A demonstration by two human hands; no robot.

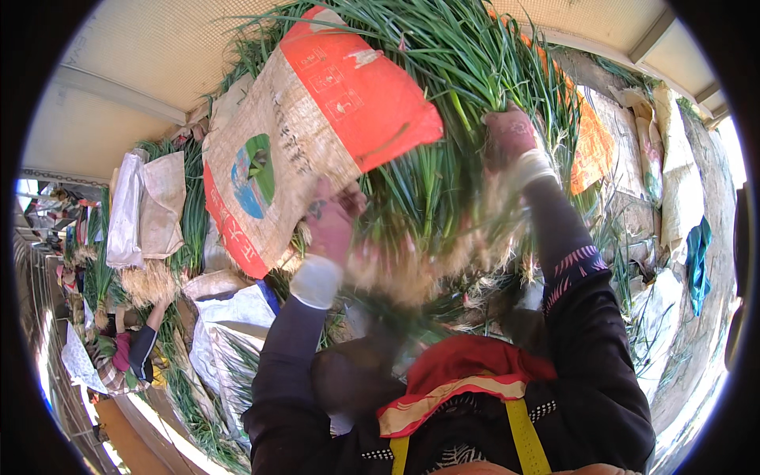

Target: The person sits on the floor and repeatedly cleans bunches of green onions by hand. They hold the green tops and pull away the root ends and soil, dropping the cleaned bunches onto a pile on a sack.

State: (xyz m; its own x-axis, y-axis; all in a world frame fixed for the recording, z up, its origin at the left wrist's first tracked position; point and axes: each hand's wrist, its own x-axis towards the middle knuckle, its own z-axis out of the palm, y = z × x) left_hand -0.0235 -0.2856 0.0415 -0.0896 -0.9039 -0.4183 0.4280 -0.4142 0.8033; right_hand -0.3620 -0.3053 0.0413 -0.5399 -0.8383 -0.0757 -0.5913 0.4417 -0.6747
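A large heap of green onions point(427, 184) with reddish bulbs and pale roots lies before me. My right hand point(509, 133), in a pink patterned glove, is closed around green onion leaves on the heap's right side; motion blurs the stalks below it. At the lower edge of a woven sack point(309, 136) is my left hand point(329, 222), gloved alike, with its fingers curled. Blur hides whether it grips the sack or some stalks. That sack, beige and red with printing, drapes over the heap's left part.
Left of me, another person's arm point(155, 314) reaches to a root bundle point(148, 284) beneath folded sacks point(160, 205). White sacking point(231, 314) lies nearer. An orange sack point(588, 142) and a teal cloth point(699, 264) are on the right. A pale panel point(130, 71) stands behind the heap.
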